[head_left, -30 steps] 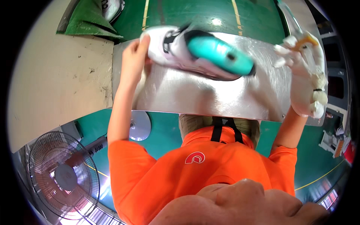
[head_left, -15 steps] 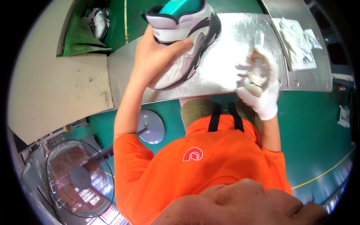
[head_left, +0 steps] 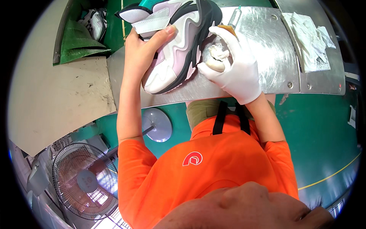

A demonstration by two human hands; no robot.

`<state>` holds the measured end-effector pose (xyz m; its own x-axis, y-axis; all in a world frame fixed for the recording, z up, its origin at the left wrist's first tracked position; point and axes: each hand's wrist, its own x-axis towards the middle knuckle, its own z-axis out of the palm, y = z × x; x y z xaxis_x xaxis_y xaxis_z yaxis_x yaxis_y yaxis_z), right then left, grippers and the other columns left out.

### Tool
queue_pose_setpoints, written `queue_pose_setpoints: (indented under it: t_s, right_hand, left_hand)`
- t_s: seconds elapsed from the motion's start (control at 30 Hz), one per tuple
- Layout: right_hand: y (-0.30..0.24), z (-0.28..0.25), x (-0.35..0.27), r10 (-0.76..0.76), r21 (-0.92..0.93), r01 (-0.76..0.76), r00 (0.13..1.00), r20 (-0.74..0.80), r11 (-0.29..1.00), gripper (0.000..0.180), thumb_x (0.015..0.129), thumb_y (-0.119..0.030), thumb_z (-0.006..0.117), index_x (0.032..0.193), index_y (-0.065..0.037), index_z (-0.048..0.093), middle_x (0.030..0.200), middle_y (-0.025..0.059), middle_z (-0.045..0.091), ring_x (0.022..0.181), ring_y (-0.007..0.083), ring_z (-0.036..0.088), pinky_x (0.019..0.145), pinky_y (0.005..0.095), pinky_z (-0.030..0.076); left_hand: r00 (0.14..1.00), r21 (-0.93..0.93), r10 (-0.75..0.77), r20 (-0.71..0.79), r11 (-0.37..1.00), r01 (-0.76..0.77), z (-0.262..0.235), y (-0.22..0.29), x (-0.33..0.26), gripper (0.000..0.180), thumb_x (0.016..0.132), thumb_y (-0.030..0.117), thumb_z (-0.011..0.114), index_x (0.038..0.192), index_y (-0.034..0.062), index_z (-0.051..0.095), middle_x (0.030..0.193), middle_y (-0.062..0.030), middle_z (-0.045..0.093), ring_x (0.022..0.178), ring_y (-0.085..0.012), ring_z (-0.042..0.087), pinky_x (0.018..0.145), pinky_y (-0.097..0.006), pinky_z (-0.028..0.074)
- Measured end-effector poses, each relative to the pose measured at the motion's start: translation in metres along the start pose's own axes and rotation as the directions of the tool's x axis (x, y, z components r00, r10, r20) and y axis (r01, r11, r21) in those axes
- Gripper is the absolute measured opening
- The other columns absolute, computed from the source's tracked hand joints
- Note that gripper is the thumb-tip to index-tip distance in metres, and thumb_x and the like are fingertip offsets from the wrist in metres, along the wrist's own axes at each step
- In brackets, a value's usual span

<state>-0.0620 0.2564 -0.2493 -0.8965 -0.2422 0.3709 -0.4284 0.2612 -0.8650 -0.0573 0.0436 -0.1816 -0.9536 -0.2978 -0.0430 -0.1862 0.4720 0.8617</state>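
A chunky white, lilac and black sneaker is tilted above the metal table, teal showing inside its collar. My bare left hand grips it around the upper, thumb on the side below the strap. In a white glove, my right hand curls around a pale rounded lump with crumpled whitish material on it. A small brown piece shows at the gloved fingertips; its kind is unclear. The gloved hand is close beside the shoe's black sole. Beyond it, a clear syringe-like tube lies on the table.
White crumpled cloths lie on a board at the right of the metal table. Another sneaker sits by a green-lined opening in the beige board. A standing fan is at the lower left.
My right hand has moved left with the pale lump, right up to the shoe's sole. The sneaker and my left hand have shifted slightly left, and the shoe appears nearer.
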Motion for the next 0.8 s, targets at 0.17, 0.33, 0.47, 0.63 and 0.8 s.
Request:
queue_pose_setpoints:
  t_s: [0.17, 0.33, 0.47, 0.63, 0.8]
  right_hand:
    - [0.006, 0.009, 0.004, -0.075, -0.076, 0.074, 0.997, -0.009, 0.994, 0.066, 0.062, -0.020, 0.084, 0.124, -0.014, 0.061, 0.116, 0.0163, 0.057, 0.099, 0.0309, 0.063, 0.083, 0.0367, 0.054]
    - [0.008, 0.011, 0.006, -0.108, -0.092, 0.106, 0.994, -0.016, 0.990, 0.067, 0.062, -0.025, 0.084, 0.124, -0.015, 0.060, 0.110, 0.0175, 0.056, 0.094, 0.0317, 0.063, 0.079, 0.0376, 0.055]
    - [0.009, 0.013, 0.007, -0.119, -0.084, 0.118, 0.993, -0.007, 0.989, 0.067, 0.062, -0.025, 0.083, 0.124, -0.015, 0.060, 0.107, 0.0168, 0.057, 0.092, 0.0309, 0.062, 0.078, 0.0367, 0.055]
    - [0.013, 0.014, 0.008, -0.169, -0.104, 0.165, 0.985, -0.026, 0.981, 0.068, 0.062, -0.025, 0.083, 0.126, -0.016, 0.060, 0.102, 0.0162, 0.059, 0.087, 0.0295, 0.063, 0.073, 0.0354, 0.055]
    - [0.008, 0.013, 0.006, -0.090, -0.079, 0.089, 0.996, -0.008, 0.993, 0.065, 0.063, -0.025, 0.083, 0.124, -0.016, 0.061, 0.105, 0.0158, 0.060, 0.088, 0.0285, 0.064, 0.074, 0.0359, 0.056]
  left_hand:
    - [0.999, -0.029, 0.040, -0.017, 0.999, -0.041, 0.000, -0.009, 0.002, 0.046, 0.076, 0.029, 0.079, 0.105, -0.0043, 0.067, 0.094, -0.0108, 0.072, 0.084, -0.0140, 0.067, 0.078, -0.027, 0.053]
    - [1.000, -0.080, 0.015, -0.013, 0.997, -0.016, 0.000, -0.008, 0.002, 0.044, 0.077, 0.028, 0.080, 0.105, -0.0038, 0.067, 0.094, -0.0105, 0.071, 0.084, -0.0136, 0.067, 0.078, -0.027, 0.052]
    - [0.999, -0.061, 0.008, -0.031, 0.998, -0.010, 0.001, -0.007, 0.001, 0.046, 0.076, 0.028, 0.081, 0.105, -0.0043, 0.066, 0.096, -0.0106, 0.071, 0.085, -0.0134, 0.067, 0.078, -0.027, 0.052]
    - [1.000, -0.046, 0.011, -0.025, 0.999, -0.013, 0.002, -0.005, 0.000, 0.048, 0.075, 0.028, 0.082, 0.106, -0.0046, 0.065, 0.097, -0.0108, 0.071, 0.085, -0.0132, 0.067, 0.080, -0.028, 0.052]
    - [1.000, -0.029, 0.012, -0.028, 0.999, -0.013, 0.002, -0.005, -0.001, 0.048, 0.075, 0.028, 0.082, 0.106, -0.0044, 0.065, 0.097, -0.0108, 0.071, 0.086, -0.0133, 0.067, 0.080, -0.028, 0.052]
